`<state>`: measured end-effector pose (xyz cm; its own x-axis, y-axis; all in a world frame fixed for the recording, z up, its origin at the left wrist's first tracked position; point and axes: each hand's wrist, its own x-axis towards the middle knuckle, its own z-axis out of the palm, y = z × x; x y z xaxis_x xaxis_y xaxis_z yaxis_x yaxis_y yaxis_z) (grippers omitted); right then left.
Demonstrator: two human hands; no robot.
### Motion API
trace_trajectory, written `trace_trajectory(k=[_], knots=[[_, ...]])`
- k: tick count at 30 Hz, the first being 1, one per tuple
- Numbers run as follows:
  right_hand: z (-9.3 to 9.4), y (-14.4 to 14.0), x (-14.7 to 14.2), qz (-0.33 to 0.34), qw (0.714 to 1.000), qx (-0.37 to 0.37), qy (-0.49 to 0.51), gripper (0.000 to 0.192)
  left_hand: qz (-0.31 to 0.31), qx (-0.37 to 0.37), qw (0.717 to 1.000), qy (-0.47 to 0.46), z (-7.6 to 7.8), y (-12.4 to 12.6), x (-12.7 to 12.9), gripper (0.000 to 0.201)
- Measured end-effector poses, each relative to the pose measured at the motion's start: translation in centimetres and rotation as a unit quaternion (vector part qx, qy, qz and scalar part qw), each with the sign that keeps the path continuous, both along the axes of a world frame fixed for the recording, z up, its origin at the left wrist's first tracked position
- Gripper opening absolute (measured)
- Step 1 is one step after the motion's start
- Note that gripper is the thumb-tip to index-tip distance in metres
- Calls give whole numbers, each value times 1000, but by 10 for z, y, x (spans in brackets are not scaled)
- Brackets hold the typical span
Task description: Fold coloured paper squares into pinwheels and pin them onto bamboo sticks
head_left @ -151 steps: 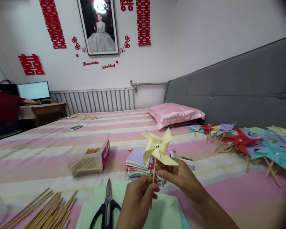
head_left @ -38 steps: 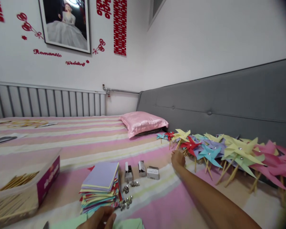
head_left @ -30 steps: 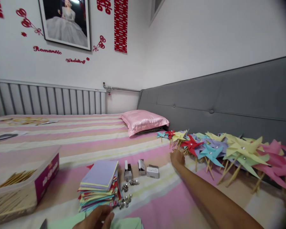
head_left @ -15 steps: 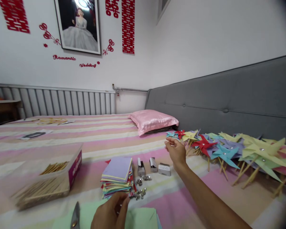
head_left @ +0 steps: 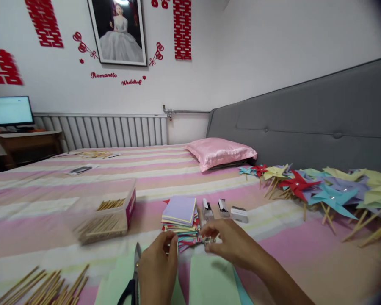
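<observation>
Pins (head_left: 209, 241) lie on the bed (head_left: 273, 250), right under the fingertips of the right hand (head_left: 230, 243); its fingers curl down and seem to pinch at them, but blur hides the grip; left hand (head_left: 158, 264) sits just left, fingers bent onto the front edge of the paper stack (head_left: 180, 218); scissors (head_left: 133, 275) lie further left; pinwheels (head_left: 317, 188) rest far right.

You face a white wall (head_left: 257, 46) carrying red paper decorations (head_left: 182, 29) and a framed portrait (head_left: 119, 31). Below it runs a ribbed white radiator (head_left: 114, 131). A grey padded headboard (head_left: 305, 123) lines your right side. The bed's pink striped sheet (head_left: 165, 173) holds a pink pillow (head_left: 220, 151). At far left, a lit monitor (head_left: 9, 111) stands on what appears to be a wooden desk (head_left: 28, 146).
</observation>
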<state>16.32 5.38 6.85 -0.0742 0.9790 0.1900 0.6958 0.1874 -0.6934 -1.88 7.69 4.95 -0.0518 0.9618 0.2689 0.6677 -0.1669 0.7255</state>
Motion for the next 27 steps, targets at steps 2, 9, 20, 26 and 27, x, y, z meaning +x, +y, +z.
trace_trajectory(k=[2, 9, 20, 26, 27], knots=[[-6, -8, 6, 3, 996, -58, -71, 40, -29, -30, 999, 21, 2, -2, 2, 22], [-13, -18, -7, -8, 962, -153, -225, 56, -37, -35, 997, 60, -2, -8, 15, 18], [-9, -19, -18, -66, 956, -158, -238, 41, -59, -32, 996, 62, -7, -8, 21, 21], [-8, -14, -3, -61, 982, -85, -156, 15, -51, -28, 998, 18, 3, -13, 25, 25], [-8, -13, 2, -49, 989, -77, -118, 13, -48, -26, 998, -1, 5, -14, 26, 28]])
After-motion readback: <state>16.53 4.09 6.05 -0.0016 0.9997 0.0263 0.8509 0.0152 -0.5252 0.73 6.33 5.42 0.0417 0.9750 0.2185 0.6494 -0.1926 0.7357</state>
